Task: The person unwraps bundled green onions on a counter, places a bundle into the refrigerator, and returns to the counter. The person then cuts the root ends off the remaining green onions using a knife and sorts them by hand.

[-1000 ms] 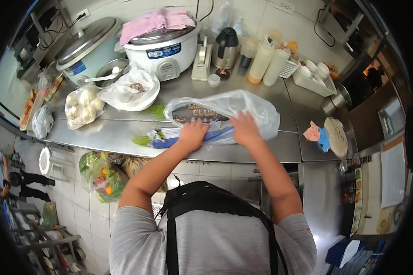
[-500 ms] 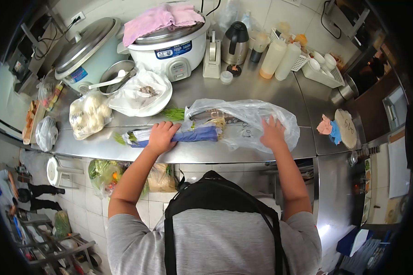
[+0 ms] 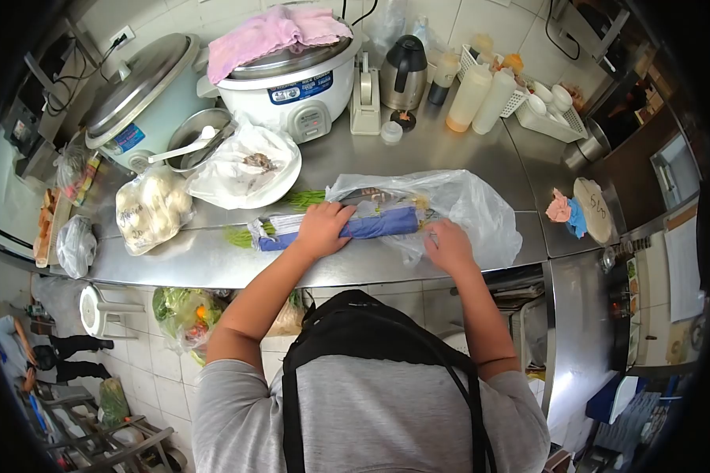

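Observation:
A long bundle of green stalks in a blue-and-white wrapper (image 3: 383,224) lies along the front of the steel counter. My left hand (image 3: 324,229) is wrapped over the middle of this bundle. At its right end, my right hand (image 3: 450,246) has its fingers bent at the edge of a clear plastic bag (image 3: 481,213); what they pinch, if anything, is hidden. The bag lies crumpled behind and right of the bundle, partly over a second bundle, whose green ends (image 3: 306,199) stick out left.
Behind stand a rice cooker (image 3: 292,91), a thermos jug (image 3: 404,75) and squeeze bottles (image 3: 470,98). A bowl lined with plastic (image 3: 248,169) and a bag of white pieces (image 3: 151,206) sit at left. Another person (image 3: 43,347) is at far left.
The wrapped bundle slid left out of the bag, then back right somewhat. My left hand moved with it. My right hand went from spread on the bag to bent fingers at the bundle's right end.

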